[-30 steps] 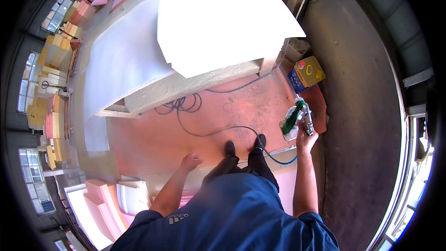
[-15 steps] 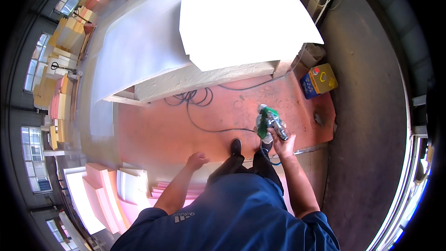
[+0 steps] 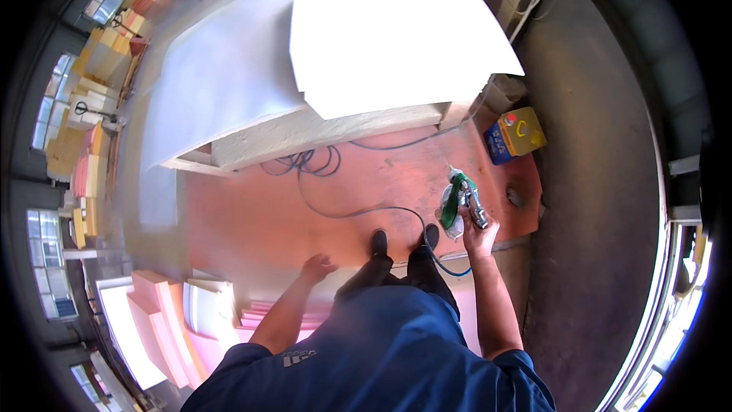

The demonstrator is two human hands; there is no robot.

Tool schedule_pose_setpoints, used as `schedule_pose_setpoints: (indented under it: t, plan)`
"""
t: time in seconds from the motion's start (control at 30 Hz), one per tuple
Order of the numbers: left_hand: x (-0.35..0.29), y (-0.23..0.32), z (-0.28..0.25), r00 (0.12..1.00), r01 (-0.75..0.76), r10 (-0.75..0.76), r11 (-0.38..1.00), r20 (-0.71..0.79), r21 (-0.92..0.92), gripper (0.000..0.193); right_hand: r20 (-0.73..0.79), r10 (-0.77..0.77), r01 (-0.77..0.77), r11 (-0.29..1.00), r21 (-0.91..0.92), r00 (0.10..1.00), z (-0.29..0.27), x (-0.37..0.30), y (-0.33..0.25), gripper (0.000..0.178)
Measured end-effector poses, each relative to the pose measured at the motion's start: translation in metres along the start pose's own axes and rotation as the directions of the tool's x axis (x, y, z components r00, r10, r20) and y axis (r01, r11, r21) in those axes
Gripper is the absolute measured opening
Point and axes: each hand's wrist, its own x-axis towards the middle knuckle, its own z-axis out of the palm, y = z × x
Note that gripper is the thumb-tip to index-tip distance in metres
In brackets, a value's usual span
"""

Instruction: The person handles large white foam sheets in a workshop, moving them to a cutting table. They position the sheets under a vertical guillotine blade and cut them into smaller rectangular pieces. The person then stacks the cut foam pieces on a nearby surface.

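My right hand [image 3: 479, 235] is wrapped round the metal handle of a spray gun [image 3: 476, 204], held out over the floor to the right of my feet. A green cup or bottle [image 3: 453, 202] with clear plastic about it is attached to the gun. From the gun a thin hose [image 3: 374, 208] loops down by my right foot and runs to a coil on the floor. Empty, my left hand [image 3: 317, 268] hangs before me at the left, its fingers loosely curled and the thumb a little apart. The gun's trigger is hidden by my fingers.
A large white sheet [image 3: 396, 30] lies over another pale sheet [image 3: 221, 69] on a low bench ahead. At the right stands a blue and yellow can [image 3: 518, 137]. Foam slabs [image 3: 164, 320] lean behind my left side. Reddish sheeting [image 3: 252, 214] covers the floor.
My right hand has carried the spray gun to the right and turned it slightly. The hose has swung out with it. My left hand has barely moved.
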Motion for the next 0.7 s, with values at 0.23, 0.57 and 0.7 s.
schedule_pose_setpoints:
  t: [0.23, 0.57, 0.7]
  plan:
    - [0.026, -0.003, 0.003, 0.999, -0.033, 0.034, 0.998, 0.015, -0.059, 0.058, -0.181, 0.101, -0.107, 0.994, -0.026, 0.978, -0.034, 0.016, 0.020, 0.024]
    - [0.043, -0.005, -0.002, 0.989, -0.133, 0.132, 0.991, 0.065, 0.014, 0.044, -0.142, 0.199, -0.189, 0.979, 0.082, 0.970, -0.047, 0.046, 0.017, 0.026]
    - [0.034, 0.015, -0.013, 0.981, -0.190, 0.186, 0.978, 0.060, 0.083, 0.027, -0.088, 0.154, -0.149, 0.987, 0.057, 0.984, -0.043, 0.061, 0.003, 0.029]
